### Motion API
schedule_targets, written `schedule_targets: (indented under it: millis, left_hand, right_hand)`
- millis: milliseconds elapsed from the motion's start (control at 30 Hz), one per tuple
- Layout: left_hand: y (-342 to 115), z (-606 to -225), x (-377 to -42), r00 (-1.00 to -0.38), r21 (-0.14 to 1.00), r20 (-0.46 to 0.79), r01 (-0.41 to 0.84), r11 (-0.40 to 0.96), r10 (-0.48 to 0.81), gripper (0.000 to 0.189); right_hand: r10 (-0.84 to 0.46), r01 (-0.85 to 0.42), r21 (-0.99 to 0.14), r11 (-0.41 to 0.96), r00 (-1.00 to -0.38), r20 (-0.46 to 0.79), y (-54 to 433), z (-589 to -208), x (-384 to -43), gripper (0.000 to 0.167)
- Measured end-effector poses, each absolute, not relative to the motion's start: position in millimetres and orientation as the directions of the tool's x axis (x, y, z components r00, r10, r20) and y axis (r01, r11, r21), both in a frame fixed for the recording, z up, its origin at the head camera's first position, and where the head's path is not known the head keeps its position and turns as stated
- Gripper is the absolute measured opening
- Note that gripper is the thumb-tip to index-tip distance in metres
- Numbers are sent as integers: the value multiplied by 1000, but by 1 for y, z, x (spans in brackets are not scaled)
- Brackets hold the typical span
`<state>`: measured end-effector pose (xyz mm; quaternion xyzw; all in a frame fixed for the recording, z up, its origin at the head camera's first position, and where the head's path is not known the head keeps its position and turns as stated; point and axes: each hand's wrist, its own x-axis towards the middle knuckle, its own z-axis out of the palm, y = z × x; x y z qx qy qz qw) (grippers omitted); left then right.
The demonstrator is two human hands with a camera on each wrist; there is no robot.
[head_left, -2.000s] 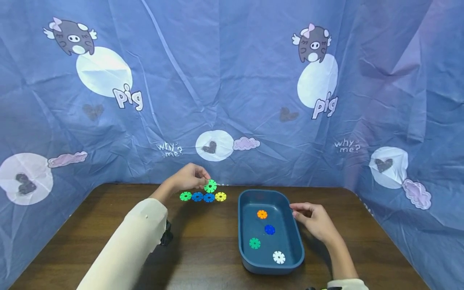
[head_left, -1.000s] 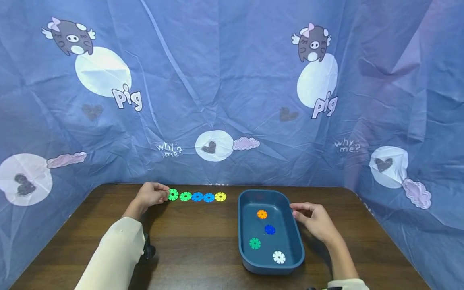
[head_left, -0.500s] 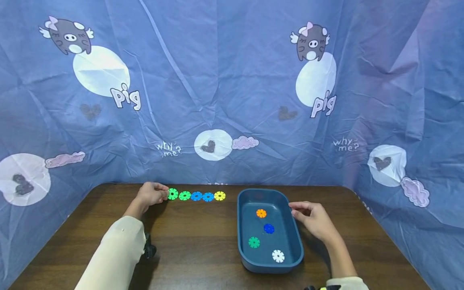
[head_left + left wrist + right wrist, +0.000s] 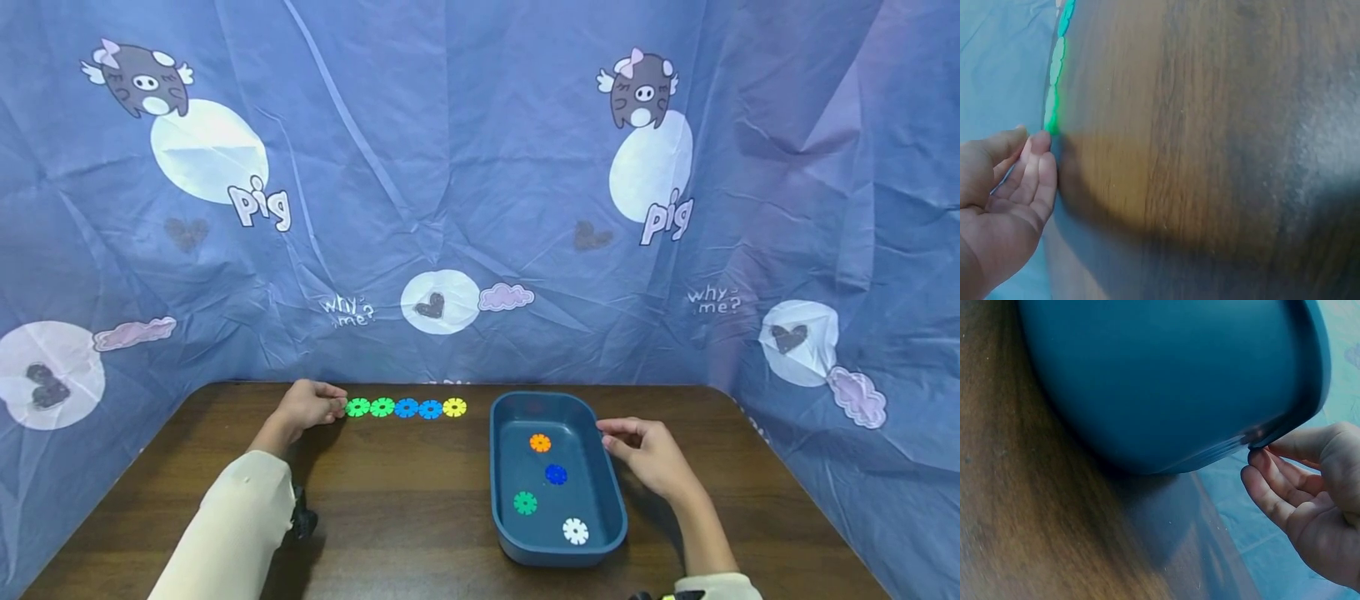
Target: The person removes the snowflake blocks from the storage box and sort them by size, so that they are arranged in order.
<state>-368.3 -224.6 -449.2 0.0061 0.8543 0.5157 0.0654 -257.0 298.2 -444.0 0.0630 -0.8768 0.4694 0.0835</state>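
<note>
In the head view, a row of notched plastic snowflake discs lies along the back of the table. From the left come a light green disc [image 4: 358,407], a second green disc [image 4: 382,407], two blue discs [image 4: 407,407] and a yellow disc [image 4: 454,407]. At the row's left end, my left hand [image 4: 309,405] pinches the outer edge of the first green disc, which lies flat. My right hand [image 4: 651,454] grips the right rim of a dark blue rectangular basin [image 4: 495,492], thumb and fingers at its edge, as the right wrist view also shows.
Inside the basin lie an orange disc [image 4: 540,442], a dark blue disc [image 4: 556,474], a darker green disc [image 4: 525,502] and a white disc [image 4: 575,531], all apart. A blue printed cloth [image 4: 450,208] hangs right behind the brown wooden table [image 4: 405,517].
My left hand has carried the light green disc from above the row leftward and down to the row's left end, where it now lies flatter. My right hand stays at the basin's rim.
</note>
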Motion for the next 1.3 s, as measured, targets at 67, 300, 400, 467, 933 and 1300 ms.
schedule_targets:
  millis: [67, 300, 400, 467, 933, 1300]
  left_hand:
    - [-223, -448, -368, -993, 882, -91, -44, 469, 79, 28]
    - [-199, -436, -372, -989, 863, 23, 94, 497, 147, 28]
    - [-180, -427, -374, -978, 841, 60, 156, 517, 199, 24]
    - [-166, -421, -375, -969, 833, 81, 194, 518, 234, 21]
    - [-77, -396, -362, -863, 720, 136, 423, 550, 487, 13]
    - [-25, -397, -336, -734, 675, 139, 562, 478, 665, 12]
  right_hand:
    - [-29, -184, -814, 551, -979, 202, 298, -444, -257, 22]
    - [-27, -181, -818, 545, -980, 199, 298, -443, -256, 22]
    - [-27, -184, -815, 550, -979, 203, 298, -443, -256, 22]
    - [-28, -188, -814, 550, -978, 207, 299, -444, -257, 21]
    - [-27, -188, -806, 562, -978, 209, 297, -443, -256, 21]
    - [-18, -182, -800, 572, -978, 209, 298, -446, -259, 20]
